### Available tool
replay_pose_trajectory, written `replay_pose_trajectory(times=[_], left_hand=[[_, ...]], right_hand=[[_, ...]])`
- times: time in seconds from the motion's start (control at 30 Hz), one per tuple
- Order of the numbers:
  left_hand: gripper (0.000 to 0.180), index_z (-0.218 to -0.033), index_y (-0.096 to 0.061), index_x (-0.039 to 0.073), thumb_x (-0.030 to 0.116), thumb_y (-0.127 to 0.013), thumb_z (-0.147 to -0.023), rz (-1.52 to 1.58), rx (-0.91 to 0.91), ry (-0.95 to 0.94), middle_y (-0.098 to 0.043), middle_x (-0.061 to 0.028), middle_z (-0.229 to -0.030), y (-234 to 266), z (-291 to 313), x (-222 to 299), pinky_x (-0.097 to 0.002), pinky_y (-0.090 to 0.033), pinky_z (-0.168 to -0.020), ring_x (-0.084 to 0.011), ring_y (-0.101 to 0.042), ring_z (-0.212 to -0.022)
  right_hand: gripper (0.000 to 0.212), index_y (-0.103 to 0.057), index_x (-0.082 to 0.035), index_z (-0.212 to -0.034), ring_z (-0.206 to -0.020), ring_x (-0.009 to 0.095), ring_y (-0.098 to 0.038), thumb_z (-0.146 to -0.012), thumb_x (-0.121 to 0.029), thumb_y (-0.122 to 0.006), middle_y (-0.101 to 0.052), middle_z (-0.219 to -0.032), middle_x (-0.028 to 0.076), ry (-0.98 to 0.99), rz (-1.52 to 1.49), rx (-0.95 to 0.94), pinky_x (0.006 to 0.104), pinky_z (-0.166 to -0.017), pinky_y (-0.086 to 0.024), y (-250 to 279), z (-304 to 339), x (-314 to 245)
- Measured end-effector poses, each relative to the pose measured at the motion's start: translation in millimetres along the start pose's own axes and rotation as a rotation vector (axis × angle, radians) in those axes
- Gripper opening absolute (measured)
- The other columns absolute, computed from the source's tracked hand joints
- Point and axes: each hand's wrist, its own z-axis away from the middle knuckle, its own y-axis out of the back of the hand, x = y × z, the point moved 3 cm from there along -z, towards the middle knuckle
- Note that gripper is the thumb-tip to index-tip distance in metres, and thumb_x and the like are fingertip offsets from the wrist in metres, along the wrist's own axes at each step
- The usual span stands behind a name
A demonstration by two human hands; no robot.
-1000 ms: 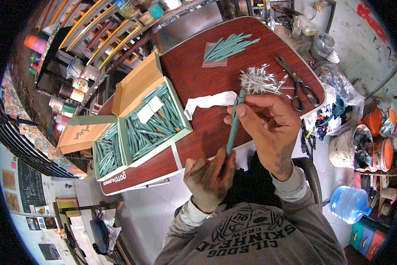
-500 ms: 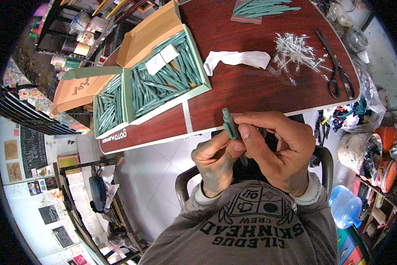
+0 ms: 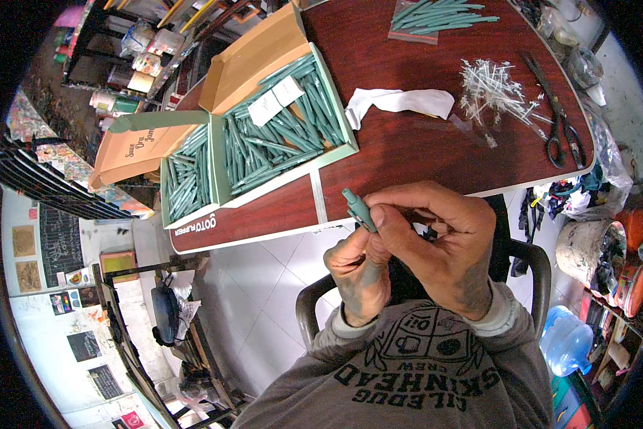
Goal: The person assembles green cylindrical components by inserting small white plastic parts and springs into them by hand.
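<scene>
A green pen (image 3: 358,209) is held in front of my chest, near the table's front edge, tilted with one end up and to the left. My left hand (image 3: 358,280) is closed round its lower part, which the fingers hide. The thumb and fingers of my right hand (image 3: 439,239) pinch the pen's middle from the other side. Past my hands, a green cardboard box (image 3: 351,149) with raised flaps holds many similar green pens (image 3: 264,154) in two sections. A white paper slip (image 3: 275,101) lies on the pens.
On the dark red table (image 3: 400,161) are a white cloth strip (image 3: 400,102), a pile of thin clear and white sticks (image 3: 493,89), black scissors (image 3: 563,136) and a plastic bag (image 3: 414,34) with green pens. An armchair (image 3: 528,279) surrounds me. A blue water bottle (image 3: 566,342) stands at right.
The pen has turned to lean further left, and my left hand has closed higher round it. The table and box appear shifted slightly right in the picture.
</scene>
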Motion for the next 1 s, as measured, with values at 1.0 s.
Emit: replay_pose_trajectory(times=[1.0], left_hand=[[0.029, -0.080, -0.064, -0.008, 0.016, -0.060, -0.097, -0.393, 0.265, -0.263, -0.065, -0.0065, -0.070, -8.0, -5.6, 29.0, -0.0235, -0.045, -0.060, -0.0076, -0.054, -0.065]], right_hand=[[0.015, -0.069, 0.002, -0.099, -0.061, 0.009, -0.060, -0.086, -0.005, -0.069, -0.067, -0.076, 0.009, 0.176, -0.135, -0.092, 0.0229, -0.054, -0.046, -29.1, -10.9, 5.9]])
